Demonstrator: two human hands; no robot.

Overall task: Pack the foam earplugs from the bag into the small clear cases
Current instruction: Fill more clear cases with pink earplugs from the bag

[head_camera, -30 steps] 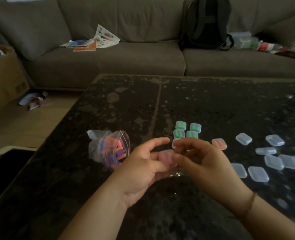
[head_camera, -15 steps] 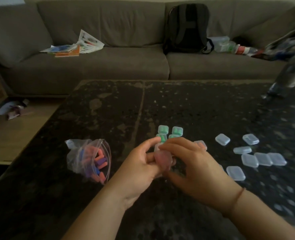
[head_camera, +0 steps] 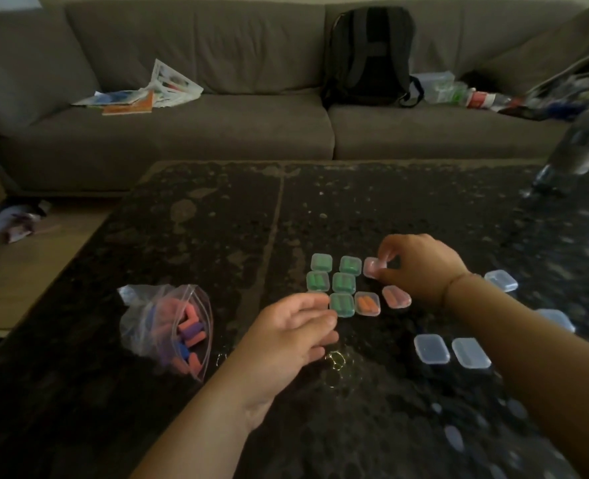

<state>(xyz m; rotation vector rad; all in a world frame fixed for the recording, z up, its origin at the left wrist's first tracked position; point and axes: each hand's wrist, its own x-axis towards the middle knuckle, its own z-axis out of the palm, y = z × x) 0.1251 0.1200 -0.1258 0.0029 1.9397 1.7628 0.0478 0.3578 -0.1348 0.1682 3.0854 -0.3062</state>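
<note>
Pinching pink-filled case (head_camera: 373,267) w/ right hand (head_camera: 419,267); left hand (head_camera: 287,335) loosely curled, holding nothing.

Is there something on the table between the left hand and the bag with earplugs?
Nothing visible: only bare table lies between the left hand and the open bag, which sits to its left.

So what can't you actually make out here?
- Head view: pink case, partly covered by the right hand; its contents don't show.
- Empty cases: the right forearm hides some, so no count.
- Bag: earplugs overlap, uncountable.
- Far-right tabletop object: blurred, unidentifiable.
</note>
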